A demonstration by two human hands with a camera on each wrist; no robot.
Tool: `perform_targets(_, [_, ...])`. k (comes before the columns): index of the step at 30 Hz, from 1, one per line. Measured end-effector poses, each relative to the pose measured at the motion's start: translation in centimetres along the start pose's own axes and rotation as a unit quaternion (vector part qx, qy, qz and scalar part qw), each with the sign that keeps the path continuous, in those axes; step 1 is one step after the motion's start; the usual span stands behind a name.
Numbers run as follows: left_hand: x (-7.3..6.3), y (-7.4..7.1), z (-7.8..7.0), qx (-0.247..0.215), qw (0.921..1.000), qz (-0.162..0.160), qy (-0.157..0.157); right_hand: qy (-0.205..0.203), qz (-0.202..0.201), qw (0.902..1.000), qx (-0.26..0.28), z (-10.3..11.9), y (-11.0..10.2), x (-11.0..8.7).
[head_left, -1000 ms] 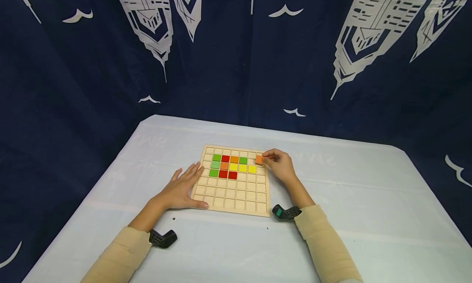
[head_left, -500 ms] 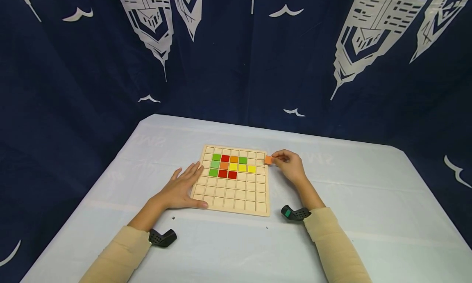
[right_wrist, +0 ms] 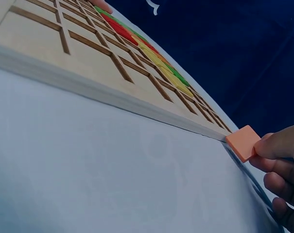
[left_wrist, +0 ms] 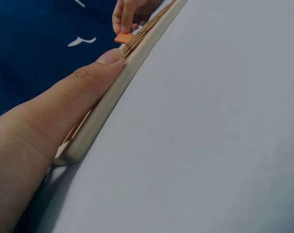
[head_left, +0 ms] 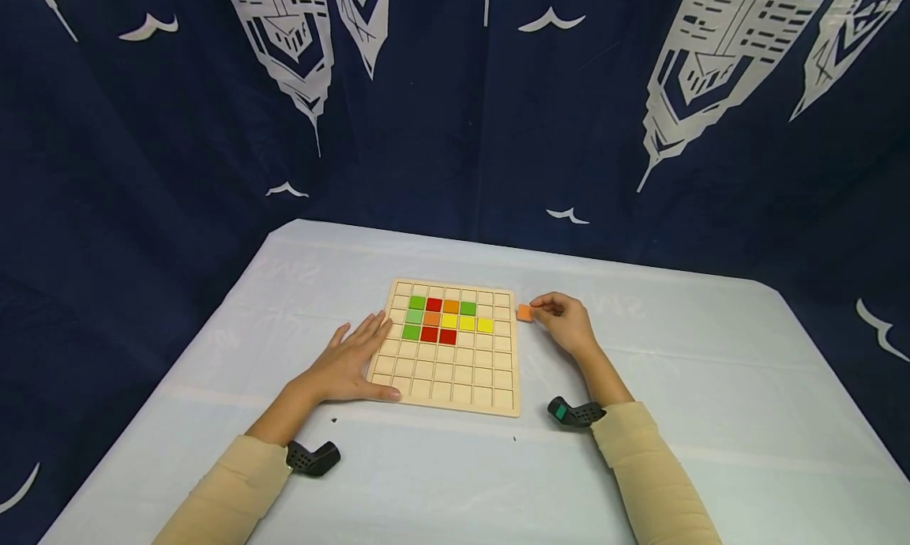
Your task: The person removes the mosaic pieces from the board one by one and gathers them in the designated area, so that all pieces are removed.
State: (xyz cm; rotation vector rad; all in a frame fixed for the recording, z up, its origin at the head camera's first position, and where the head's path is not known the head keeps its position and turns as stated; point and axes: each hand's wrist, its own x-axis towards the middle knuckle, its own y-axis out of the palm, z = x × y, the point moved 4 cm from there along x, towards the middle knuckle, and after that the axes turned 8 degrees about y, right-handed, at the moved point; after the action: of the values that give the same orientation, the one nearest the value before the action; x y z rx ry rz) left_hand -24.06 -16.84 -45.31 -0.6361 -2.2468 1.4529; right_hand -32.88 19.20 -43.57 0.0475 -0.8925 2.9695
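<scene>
A square wooden grid board lies on the table, with green, red, orange and yellow tiles in three of its upper rows. My left hand rests along the board's left side, fingers spread and straight, the thumb on the front left corner. In the left wrist view that thumb lies on the board's edge. Just off the board's right edge, my right hand pinches an orange square tile between thumb and fingers. The right wrist view shows this tile tilted beside the board's side.
A white cloth covers the table. A dark blue curtain with white prints hangs behind it. Black wrist devices sit at both cuffs. Tiny dark specks lie on the cloth in front of the board.
My right hand has moved right with the orange tile, from over the board's upper right cells to outside its right edge. The left hand and the board have stayed still.
</scene>
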Motion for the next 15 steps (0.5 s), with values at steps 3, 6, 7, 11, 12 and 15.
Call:
perform_targets(3, [0.0, -0.02, 0.01, 0.0, 1.0, -0.001, 0.0, -0.004, 0.004, 1.0, -0.006, -0.04, 0.1, 0.08])
perform_targets(6, [-0.02, 0.01, -0.01, -0.002, 1.0, 0.0, -0.002, -0.007, 0.007, 0.9998, -0.015, -0.15, 0.3, 0.22])
perform_targets(7, [-0.02, 0.02, -0.02, -0.002, 1.0, 0.002, -0.003, -0.005, 0.006, 0.9998, -0.017, -0.22, 0.38, 0.27])
perform_targets(11, [0.02, 0.05, -0.09, -0.003, 1.0, 0.003, -0.004, 0.001, -0.003, 0.9997, -0.025, -0.37, 0.63, 0.35])
perform_targets(12, [0.03, 0.04, -0.12, -0.003, 1.0, 0.003, -0.004, 0.004, -0.007, 0.9996, -0.025, -0.37, 0.69, 0.34])
perform_targets(15, [0.05, 0.04, -0.15, -0.004, 1.0, 0.003, -0.004, 0.01, -0.015, 0.9995, -0.025, -0.33, 0.86, 0.28])
